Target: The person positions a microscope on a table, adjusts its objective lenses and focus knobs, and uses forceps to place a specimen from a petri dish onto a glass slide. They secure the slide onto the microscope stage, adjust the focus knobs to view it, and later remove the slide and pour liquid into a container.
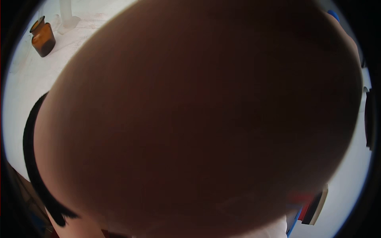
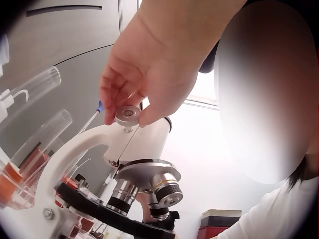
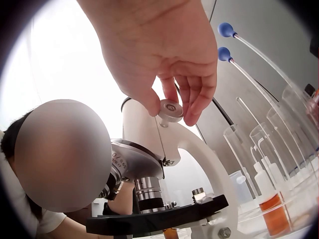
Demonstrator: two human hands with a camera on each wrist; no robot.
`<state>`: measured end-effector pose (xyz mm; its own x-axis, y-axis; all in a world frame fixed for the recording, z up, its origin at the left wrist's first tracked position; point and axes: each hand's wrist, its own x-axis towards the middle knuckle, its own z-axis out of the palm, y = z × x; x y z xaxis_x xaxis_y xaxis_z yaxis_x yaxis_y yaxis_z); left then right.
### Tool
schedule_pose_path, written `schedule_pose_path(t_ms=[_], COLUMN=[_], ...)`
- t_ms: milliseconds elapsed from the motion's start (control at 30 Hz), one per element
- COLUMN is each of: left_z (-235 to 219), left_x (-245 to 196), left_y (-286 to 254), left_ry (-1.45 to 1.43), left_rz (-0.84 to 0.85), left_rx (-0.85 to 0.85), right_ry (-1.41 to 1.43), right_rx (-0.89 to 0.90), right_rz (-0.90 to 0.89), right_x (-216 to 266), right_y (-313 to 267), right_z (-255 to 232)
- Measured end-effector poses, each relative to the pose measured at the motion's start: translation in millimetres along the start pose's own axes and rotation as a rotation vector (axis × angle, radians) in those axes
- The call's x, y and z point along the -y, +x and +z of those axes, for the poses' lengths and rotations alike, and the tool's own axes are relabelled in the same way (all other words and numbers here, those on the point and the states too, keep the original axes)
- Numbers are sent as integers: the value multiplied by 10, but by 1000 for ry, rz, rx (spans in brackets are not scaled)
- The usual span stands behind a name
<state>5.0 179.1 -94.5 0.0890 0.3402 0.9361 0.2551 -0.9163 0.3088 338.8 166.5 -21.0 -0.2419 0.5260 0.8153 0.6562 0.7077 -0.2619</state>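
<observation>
In the left wrist view, my left hand (image 2: pixel 152 74) pinches a round silver knob (image 2: pixel 127 115) between thumb and fingers, at the top of a white microscope (image 2: pixel 144 142). The right wrist view has my right hand (image 3: pixel 172 62) gripping a similar silver knob (image 3: pixel 171 110) on the microscope's (image 3: pixel 144 127) other side. Below the knobs are metal objective lenses (image 2: pixel 167 190), above a black stage (image 3: pixel 159 219). A large, dark, blurred shape (image 1: pixel 198 119) covers most of the head view, hiding the microscope and what the hands do.
Clear tubes (image 2: pixel 42 132) and orange liquid (image 3: pixel 275 214) stand beside the microscope. Blue-bulbed droppers (image 3: pixel 225 54) rise behind them. An amber jar (image 1: pixel 43 39) is at the head view's upper left. A red and black box (image 2: pixel 219 221) lies beyond the microscope. A person's face is close by.
</observation>
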Motion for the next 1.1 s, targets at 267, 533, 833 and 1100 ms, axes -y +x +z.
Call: schedule_pose_path(t_ms=[267,533,833,1100], left_z=[-93,-127,-78,-60], left_x=[22,50,-42,-77], left_y=[-318,-604,-745,-750], left_ry=[-63,-110,-194,-253], left_rz=[-66,-116,-144,-131], left_rx=[-61,-124,-127,-128], right_ry=[4,18,17,22], right_rx=[84,158,176,162], right_rz=[19,27,84,109], right_x=[144,506,202,243], right_y=[21,122,-104,-119], right_z=[164,759,257,208])
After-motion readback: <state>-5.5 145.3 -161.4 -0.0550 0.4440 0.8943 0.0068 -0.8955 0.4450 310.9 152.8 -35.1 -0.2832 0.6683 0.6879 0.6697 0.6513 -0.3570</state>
